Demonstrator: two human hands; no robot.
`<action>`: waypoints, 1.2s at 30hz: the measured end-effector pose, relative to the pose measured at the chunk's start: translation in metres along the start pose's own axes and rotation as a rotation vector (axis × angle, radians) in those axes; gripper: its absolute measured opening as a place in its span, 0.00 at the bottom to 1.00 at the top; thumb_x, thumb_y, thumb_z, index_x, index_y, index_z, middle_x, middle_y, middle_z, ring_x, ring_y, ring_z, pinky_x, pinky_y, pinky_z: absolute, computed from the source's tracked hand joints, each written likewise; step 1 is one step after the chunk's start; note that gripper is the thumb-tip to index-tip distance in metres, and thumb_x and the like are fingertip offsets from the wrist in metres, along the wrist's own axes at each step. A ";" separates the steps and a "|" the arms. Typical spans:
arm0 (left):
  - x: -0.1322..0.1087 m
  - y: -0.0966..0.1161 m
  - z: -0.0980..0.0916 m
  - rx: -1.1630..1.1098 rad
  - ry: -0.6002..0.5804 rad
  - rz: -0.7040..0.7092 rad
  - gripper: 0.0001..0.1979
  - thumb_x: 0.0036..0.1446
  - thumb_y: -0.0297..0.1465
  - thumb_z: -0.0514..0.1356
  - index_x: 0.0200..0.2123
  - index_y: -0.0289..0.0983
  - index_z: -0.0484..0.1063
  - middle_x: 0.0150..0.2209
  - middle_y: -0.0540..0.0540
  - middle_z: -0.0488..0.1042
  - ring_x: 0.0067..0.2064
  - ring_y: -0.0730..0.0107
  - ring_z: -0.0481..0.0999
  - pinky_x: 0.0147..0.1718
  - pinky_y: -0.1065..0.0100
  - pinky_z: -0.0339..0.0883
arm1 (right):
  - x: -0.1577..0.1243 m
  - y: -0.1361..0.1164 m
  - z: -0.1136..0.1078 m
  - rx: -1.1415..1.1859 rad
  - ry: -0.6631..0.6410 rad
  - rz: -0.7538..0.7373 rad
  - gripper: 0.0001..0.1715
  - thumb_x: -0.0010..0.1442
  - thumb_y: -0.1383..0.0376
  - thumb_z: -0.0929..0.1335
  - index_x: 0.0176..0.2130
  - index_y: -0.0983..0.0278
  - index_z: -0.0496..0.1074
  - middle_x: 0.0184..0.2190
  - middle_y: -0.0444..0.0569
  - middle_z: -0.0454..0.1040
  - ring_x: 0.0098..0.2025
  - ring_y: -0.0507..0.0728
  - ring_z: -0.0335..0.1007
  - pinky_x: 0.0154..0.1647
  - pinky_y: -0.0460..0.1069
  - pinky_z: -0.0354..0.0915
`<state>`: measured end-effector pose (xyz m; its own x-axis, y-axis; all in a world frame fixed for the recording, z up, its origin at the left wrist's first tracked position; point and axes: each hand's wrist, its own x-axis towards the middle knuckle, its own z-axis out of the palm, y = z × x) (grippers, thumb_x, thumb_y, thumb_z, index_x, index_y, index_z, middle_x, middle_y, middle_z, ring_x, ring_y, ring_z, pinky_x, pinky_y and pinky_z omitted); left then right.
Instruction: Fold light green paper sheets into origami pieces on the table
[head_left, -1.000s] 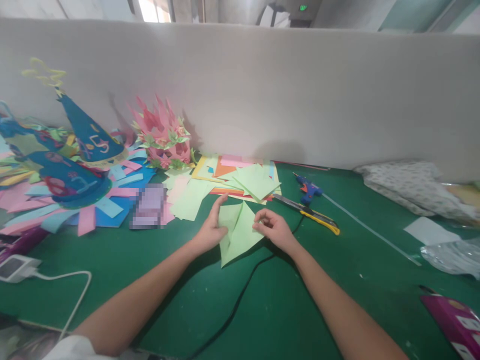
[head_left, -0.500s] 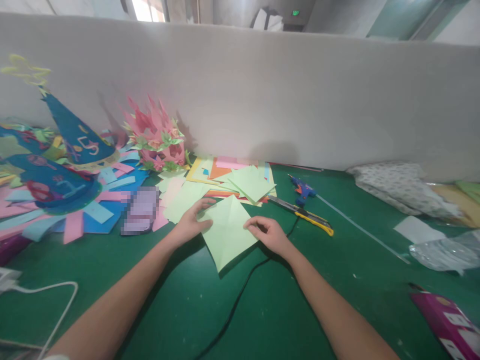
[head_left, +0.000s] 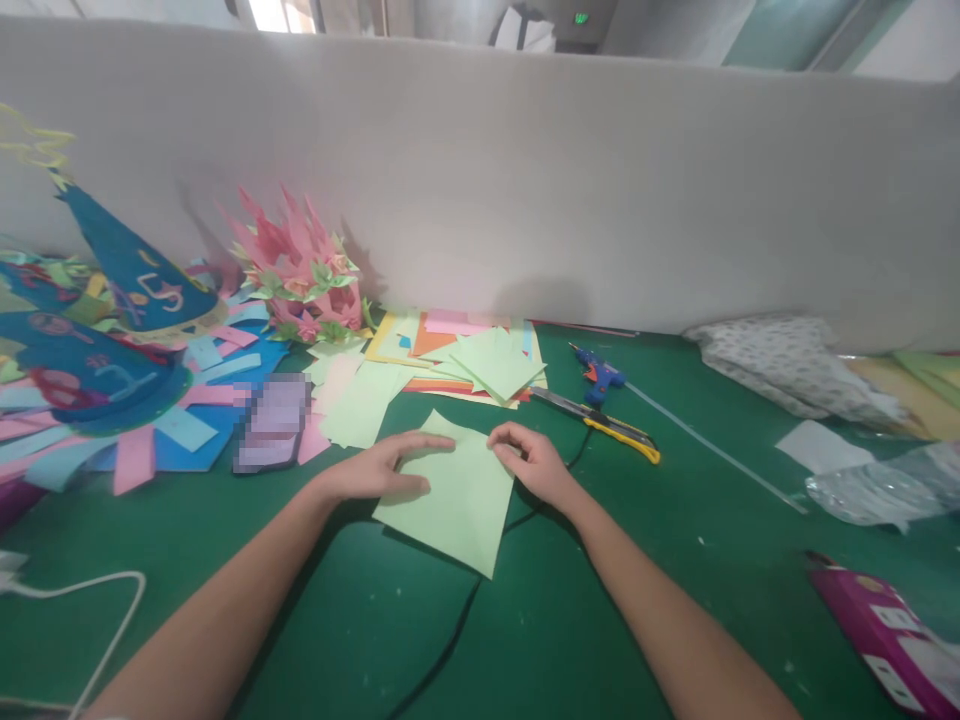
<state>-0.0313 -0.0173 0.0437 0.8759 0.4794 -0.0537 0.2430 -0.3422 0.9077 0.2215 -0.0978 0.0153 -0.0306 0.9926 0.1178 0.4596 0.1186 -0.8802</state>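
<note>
A square sheet of light green paper [head_left: 457,500] with faint creases lies tilted in front of me on the green table, its near corner pointing toward me. My left hand [head_left: 386,466] rests over its left side, thumb and fingers stretched apart on the surface. At the sheet's upper right corner, my right hand [head_left: 529,465] pinches the edge between thumb and curled fingers. Behind the sheet sits a stack of coloured paper [head_left: 382,345] with loose green squares [head_left: 499,365] on top. Just right of the stack lies a yellow utility knife [head_left: 615,432].
A blue glue gun [head_left: 598,375] lies beyond the knife; its black cord [head_left: 454,640] runs under the sheet. On the left are blue cone hats [head_left: 142,265], a pink paper crown [head_left: 307,280] and a phone [head_left: 274,420]. A purple power strip [head_left: 874,620] and plastic bag [head_left: 885,490] sit right.
The green sheet has turned, its near corner swinging right. My left hand has slid further over the sheet with fingers straighter; my right hand stays at the right edge. The view shifted slightly.
</note>
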 end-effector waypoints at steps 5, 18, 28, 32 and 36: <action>0.005 -0.008 -0.001 -0.078 0.168 -0.055 0.20 0.55 0.36 0.59 0.52 0.44 0.69 0.56 0.45 0.67 0.57 0.60 0.65 0.57 0.58 0.56 | -0.002 0.004 -0.005 0.193 0.006 0.140 0.15 0.61 0.53 0.60 0.42 0.61 0.62 0.13 0.35 0.61 0.14 0.48 0.53 0.16 0.43 0.50; 0.007 -0.014 0.004 -0.274 0.197 -0.160 0.21 0.54 0.41 0.61 0.50 0.42 0.71 0.55 0.45 0.68 0.55 0.57 0.67 0.51 0.63 0.62 | -0.040 -0.001 -0.033 0.116 -0.021 0.198 0.18 0.61 0.50 0.60 0.40 0.62 0.64 0.18 0.38 0.63 0.21 0.50 0.58 0.24 0.45 0.57; 0.009 -0.014 0.006 -0.284 0.187 -0.158 0.20 0.53 0.40 0.61 0.48 0.41 0.72 0.55 0.44 0.68 0.55 0.57 0.68 0.50 0.62 0.64 | -0.061 0.002 -0.097 -0.190 -0.332 0.571 0.20 0.60 0.51 0.60 0.28 0.63 0.65 0.17 0.42 0.68 0.16 0.49 0.57 0.19 0.45 0.54; 0.009 -0.013 0.007 -0.285 0.193 -0.155 0.20 0.51 0.40 0.62 0.47 0.40 0.74 0.54 0.44 0.69 0.54 0.57 0.68 0.49 0.63 0.64 | -0.050 -0.019 -0.076 -0.366 -0.174 0.317 0.15 0.61 0.56 0.60 0.30 0.62 0.68 0.21 0.44 0.71 0.24 0.53 0.66 0.25 0.46 0.60; 0.009 -0.013 0.009 -0.390 0.246 -0.228 0.23 0.50 0.40 0.63 0.50 0.39 0.72 0.50 0.42 0.72 0.46 0.61 0.74 0.41 0.66 0.67 | -0.030 -0.042 -0.024 -0.306 -0.008 -0.225 0.09 0.59 0.66 0.62 0.40 0.61 0.69 0.37 0.50 0.73 0.39 0.57 0.69 0.41 0.52 0.65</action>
<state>-0.0224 -0.0158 0.0273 0.6837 0.6984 -0.2117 0.2016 0.0980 0.9745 0.2238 -0.1336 0.0599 -0.1679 0.9428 0.2879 0.6846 0.3216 -0.6541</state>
